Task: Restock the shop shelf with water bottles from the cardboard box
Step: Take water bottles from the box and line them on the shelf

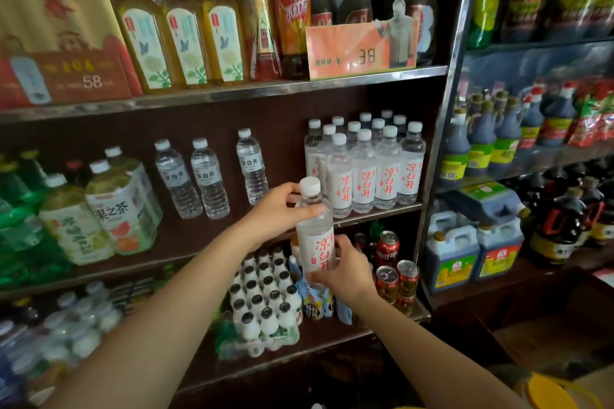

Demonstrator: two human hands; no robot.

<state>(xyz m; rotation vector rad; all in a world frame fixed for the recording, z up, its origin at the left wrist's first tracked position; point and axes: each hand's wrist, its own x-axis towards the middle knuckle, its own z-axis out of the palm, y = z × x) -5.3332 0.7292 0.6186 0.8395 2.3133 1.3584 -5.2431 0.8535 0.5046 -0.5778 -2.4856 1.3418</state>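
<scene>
I hold a clear water bottle point(315, 229) with a white cap and a white label with red characters, upright, just in front of the middle shelf point(378, 214). My left hand point(279, 212) grips its upper part below the cap. My right hand point(345, 271) grips its lower part. A cluster of several matching bottles point(368, 166) stands on the right of that shelf, right behind the held bottle. Three smaller clear water bottles point(209, 176) stand apart to the left. The cardboard box shows only as a brown edge point(594, 385) at the bottom right.
Tea bottles point(109, 209) fill the middle shelf's left. Below are small white milk bottles point(265, 305) and red cans point(397, 279). The top shelf carries juice and dark bottles behind an orange price card point(349, 51). A neighbouring rack at right holds soy sauce bottles and jugs point(471, 252).
</scene>
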